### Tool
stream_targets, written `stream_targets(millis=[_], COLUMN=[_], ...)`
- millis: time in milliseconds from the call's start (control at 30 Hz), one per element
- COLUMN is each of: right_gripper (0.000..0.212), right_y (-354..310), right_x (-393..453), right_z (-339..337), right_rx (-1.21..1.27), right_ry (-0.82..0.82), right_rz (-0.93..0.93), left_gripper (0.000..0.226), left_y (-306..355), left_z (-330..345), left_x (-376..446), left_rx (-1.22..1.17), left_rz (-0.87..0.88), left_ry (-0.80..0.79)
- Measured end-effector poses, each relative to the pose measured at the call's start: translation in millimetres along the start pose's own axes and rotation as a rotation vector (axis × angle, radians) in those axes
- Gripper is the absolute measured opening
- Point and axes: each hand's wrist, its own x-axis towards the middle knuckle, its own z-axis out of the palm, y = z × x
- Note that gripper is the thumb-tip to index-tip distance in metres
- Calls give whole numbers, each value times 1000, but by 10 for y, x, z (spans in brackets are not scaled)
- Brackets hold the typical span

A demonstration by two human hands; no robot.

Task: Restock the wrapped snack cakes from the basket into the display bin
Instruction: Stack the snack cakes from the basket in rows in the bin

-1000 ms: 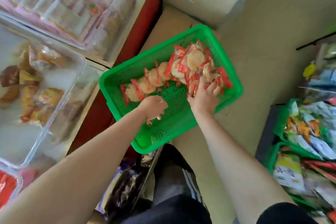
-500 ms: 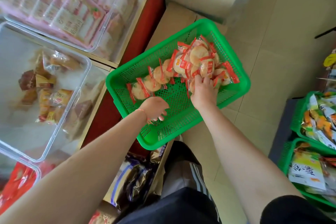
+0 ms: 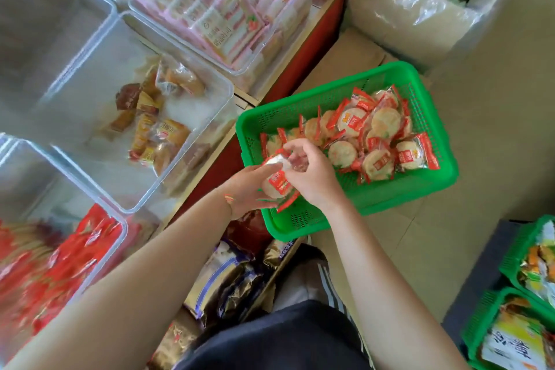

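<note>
Both hands have left their separate spots in the basket & met at its near-left corner, w/ wrapped cakes now between them; camera has swung left too, so more of the shelf bins show.

Far left: clear bin [image 3: 99,237] w/ red packets, blurred. Next, big clear display bin [image 3: 192,159] holding a small heap of orange-brown wrapped snacks [image 3: 156,129] at its right end. Behind it, a clear bin of pink packets [image 3: 228,18], stood on edge in rows.

Left hand [image 3: 246,189] is palm-up under a small stack of snack cakes [image 3: 277,180], fingers curled round them. Right hand [image 3: 309,171] comes over the top, fingers pinching the upper wrapper. Both sit over the near-left corner of the green basket [image 3: 420,189], which sits on the floor by the shelf. Rest of the cakes [image 3: 375,141] lie heaped in the basket's far-right half.

Far right: more green baskets [image 3: 486,321] w/ other packets.
</note>
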Motion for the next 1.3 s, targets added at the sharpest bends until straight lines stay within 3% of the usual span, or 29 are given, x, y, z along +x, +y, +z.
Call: stream_targets(millis=[100,267,367,467,633,767,800,867,933,1033,1167,1300], right_gripper=[31,19,16,13,17,13,13,18,23,38,57,30], right_y=[-314,-734,-987,-1272,-1695,-1870,-1891,-1921,-1930,-1898,-1851,-1789], right_x=[-31,-24,-45,-103,-342,-577,-622,-688,-713,-678,-724,-704], right_z=[134,320,502,838,1625,2251,2383,2598,2770,2988,3253,3462], right_rx=[62,230,289,402,505,601,602,562,482,246,-116,-80], right_ry=[-41,110,142,37,-198,-400,-450,-533,-584,-542,-475,-365], right_rz=[-63,-30,-35,-53,-60,-23,-20,-16,-21,-49,32,33], left_gripper=[27,32,28,32,37,16,19,37,33,16,27,27], left_y=[-17,-117,-247,-414,-724,-910,-963,-1087,-1192,-1276,-1335,-1384], left_z=[-196,-569,-895,-1275,-1868,-2144,-2214,-2360,-2473,-2633,-2837,-2977], left_x=[-186,-636,-943,-1261,-1754,-1961,-2005,-2076,-2129,-2143,-2139,-2152], left_rx=[-282,-394,-441,-364,57,-350,-435,-487,-560,-703,-695,-593], left_rz=[96,184,243,304,323,347,349,395,528,649,702,684], left_ry=[-85,-149,-110,2,113,123,99,40,14,205,422,548])
